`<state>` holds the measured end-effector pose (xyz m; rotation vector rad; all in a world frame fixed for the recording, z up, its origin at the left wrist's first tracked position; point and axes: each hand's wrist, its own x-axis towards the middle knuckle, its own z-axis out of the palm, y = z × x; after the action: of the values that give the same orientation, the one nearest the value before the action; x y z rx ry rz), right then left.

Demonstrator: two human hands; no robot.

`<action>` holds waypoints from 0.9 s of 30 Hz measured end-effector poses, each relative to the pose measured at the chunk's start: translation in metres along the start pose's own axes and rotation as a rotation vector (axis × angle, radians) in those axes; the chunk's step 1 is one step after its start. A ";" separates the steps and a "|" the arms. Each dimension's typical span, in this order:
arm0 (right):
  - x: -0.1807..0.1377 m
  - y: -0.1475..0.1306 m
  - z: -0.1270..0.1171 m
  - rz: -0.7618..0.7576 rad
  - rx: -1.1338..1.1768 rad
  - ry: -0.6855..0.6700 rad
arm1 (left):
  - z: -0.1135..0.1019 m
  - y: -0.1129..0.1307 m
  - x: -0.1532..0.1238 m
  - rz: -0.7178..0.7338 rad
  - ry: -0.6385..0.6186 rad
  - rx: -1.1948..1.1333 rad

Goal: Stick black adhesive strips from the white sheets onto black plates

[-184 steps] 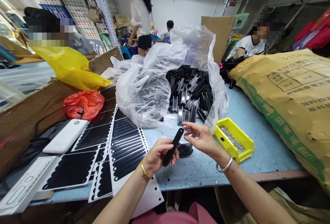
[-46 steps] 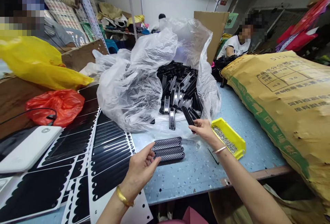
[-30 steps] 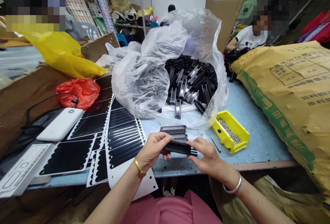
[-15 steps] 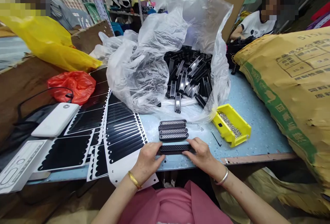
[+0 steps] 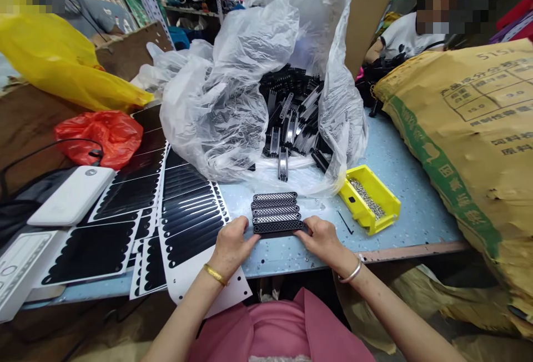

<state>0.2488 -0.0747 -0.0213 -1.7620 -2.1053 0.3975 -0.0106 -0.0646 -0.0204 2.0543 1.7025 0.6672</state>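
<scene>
We are pinching the nearest black grille strip [image 5: 278, 227] by its ends, left hand [image 5: 231, 242] and right hand [image 5: 320, 238] both closed on it. Likely light, rigid plastic; we are judging end grips safest

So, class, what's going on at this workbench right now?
A person holds a black grille strip at both ends, left hand and right hand, setting it against a row of like strips on the table. Behind stands an open plastic bag of more black parts, with a yellow bin to the right and black sticker sheets to the left.
</scene>
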 end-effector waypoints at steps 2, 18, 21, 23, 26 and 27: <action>0.001 0.003 -0.005 0.036 0.168 -0.009 | -0.003 -0.001 -0.002 -0.005 0.085 -0.073; 0.063 -0.002 0.033 0.032 0.498 0.418 | 0.032 0.032 0.038 -0.250 0.277 -0.737; 0.060 -0.002 0.033 0.043 0.529 0.394 | 0.031 0.031 0.036 -0.254 0.283 -0.729; 0.062 0.004 0.031 0.107 0.591 0.360 | 0.032 0.027 0.036 -0.259 0.285 -0.747; 0.077 0.019 0.027 0.227 0.671 0.311 | 0.036 0.017 0.039 -0.265 0.276 -0.817; 0.085 0.024 0.025 0.250 0.683 0.296 | 0.037 0.015 0.041 -0.263 0.269 -0.840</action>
<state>0.2452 0.0132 -0.0460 -1.5392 -1.3253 0.7616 0.0289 -0.0272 -0.0368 1.1759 1.4163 1.3263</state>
